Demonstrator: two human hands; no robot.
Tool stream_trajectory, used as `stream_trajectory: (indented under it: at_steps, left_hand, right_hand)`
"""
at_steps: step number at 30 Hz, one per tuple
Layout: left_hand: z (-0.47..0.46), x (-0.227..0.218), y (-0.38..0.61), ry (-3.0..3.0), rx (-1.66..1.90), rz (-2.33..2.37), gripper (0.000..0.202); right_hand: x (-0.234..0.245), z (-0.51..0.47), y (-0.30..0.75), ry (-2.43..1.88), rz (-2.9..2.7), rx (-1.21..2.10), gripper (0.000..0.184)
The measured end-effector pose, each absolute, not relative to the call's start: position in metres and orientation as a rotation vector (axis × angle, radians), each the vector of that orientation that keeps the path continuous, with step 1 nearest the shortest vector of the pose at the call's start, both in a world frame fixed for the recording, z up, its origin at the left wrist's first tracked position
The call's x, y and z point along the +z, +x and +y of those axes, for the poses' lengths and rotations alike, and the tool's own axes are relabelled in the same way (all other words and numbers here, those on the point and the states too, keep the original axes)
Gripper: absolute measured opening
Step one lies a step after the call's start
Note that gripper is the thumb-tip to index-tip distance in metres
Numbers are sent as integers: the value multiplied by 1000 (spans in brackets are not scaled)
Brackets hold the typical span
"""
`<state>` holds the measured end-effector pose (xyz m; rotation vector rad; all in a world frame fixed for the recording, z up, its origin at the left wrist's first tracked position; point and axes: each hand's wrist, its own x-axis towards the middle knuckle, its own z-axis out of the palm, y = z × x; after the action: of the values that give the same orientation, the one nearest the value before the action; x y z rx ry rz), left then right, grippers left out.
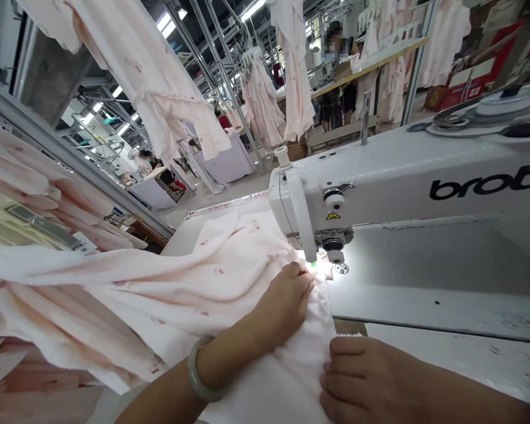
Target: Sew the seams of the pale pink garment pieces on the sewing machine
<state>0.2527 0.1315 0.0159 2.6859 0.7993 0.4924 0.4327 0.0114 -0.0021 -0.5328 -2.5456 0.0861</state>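
Pale pink fabric with small printed motifs (221,277) spreads over the bed of a white sewing machine (406,182) and drapes off to the left. My left hand (287,300), with a bangle (198,371) on its wrist, pinches the fabric close beside the lit needle area. Its fingertips are partly lost in the glare. Nearer to me, my right hand (362,377) curls closed over the fabric's right edge. The needle itself is hidden behind the machine head and the bright light.
Pink garments (145,76) hang overhead at the left, and more pieces (48,171) are heaped behind a metal rail (79,153). A thread stand (503,112) sits on the machine top. People work at tables farther back.
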Motion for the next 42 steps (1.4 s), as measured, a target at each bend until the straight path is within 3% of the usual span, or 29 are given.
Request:
stream_trajectory:
  at_steps: [8, 15, 19, 24, 28, 31, 37, 42]
  left_hand:
    - [124, 18, 248, 2959, 161, 801, 42]
    - [133, 23, 257, 2982, 30, 839, 45]
    - [128, 23, 252, 2940, 75, 748, 37]
    - [137, 19, 250, 2913, 86, 695, 48]
    - [144, 23, 248, 2940, 45, 655, 41]
    - [140, 23, 240, 3027, 203, 582, 37]
    - [136, 17, 238, 3308, 185, 181, 17]
    - [137, 15, 248, 3343, 345, 133, 29]
  right_hand:
    - [-9, 11, 433, -521, -2598, 88, 30]
    - [-10, 22, 436, -567, -2414, 145, 40]
    - [-10, 30, 439, -589, -2336, 128, 38]
    - [-26, 38, 442, -653, -2275, 47, 36]
    - [-27, 42, 443, -672, -2269, -32, 34]
    - [-17, 38, 441, -626, -2247, -180, 41]
    - [-8, 29, 440, -627, -2265, -492, 49]
    - [-9, 28, 440, -631, -2318, -507, 43]
